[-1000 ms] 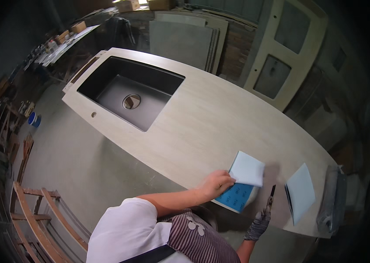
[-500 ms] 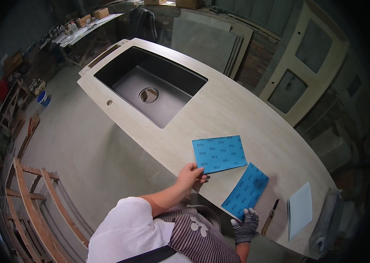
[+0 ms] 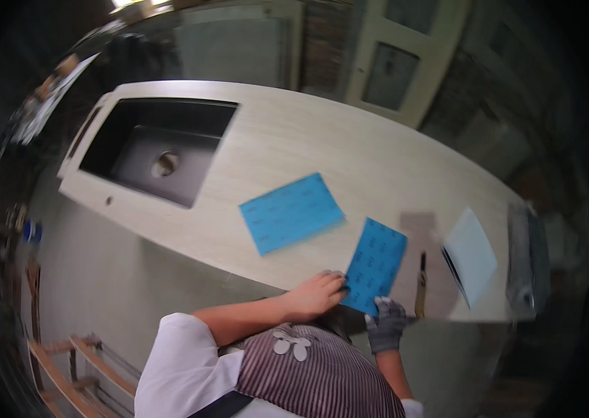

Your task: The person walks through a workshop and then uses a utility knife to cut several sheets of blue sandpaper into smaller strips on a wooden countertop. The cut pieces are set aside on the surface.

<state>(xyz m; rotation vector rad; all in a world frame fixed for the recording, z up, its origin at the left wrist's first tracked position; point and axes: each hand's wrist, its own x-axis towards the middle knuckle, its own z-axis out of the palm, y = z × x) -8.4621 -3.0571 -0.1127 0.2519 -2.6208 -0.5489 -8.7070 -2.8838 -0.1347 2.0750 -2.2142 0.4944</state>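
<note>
From the head camera, looking down, a long pale tabletop (image 3: 322, 150) runs across the picture. The person stands at its near edge.

The left hand (image 3: 317, 294) is bare. Its fingers (image 3: 336, 284) lie fairly flat, pressing on the near left edge of a small blue sheet (image 3: 375, 265). They are not curled around it.

The right hand (image 3: 386, 324) wears a grey glove. Its fingers (image 3: 384, 304) are bent and touch the bottom corner of the same blue sheet at the tabletop's edge. It is hard to tell if they pinch the sheet or just rest on it.

The small blue sheet lies flat between the two hands and reaches away from them, up the tabletop.

A bigger blue sheet (image 3: 292, 212) lies flat up and to the left of the left fingers, apart from the small one.

Just to the right of the gloved fingers lies a thin dark tool (image 3: 421, 284). Further right is a pale sheet (image 3: 472, 254).

Far up to the left of the hands a dark sink (image 3: 158, 157) is set into the tabletop.
</note>
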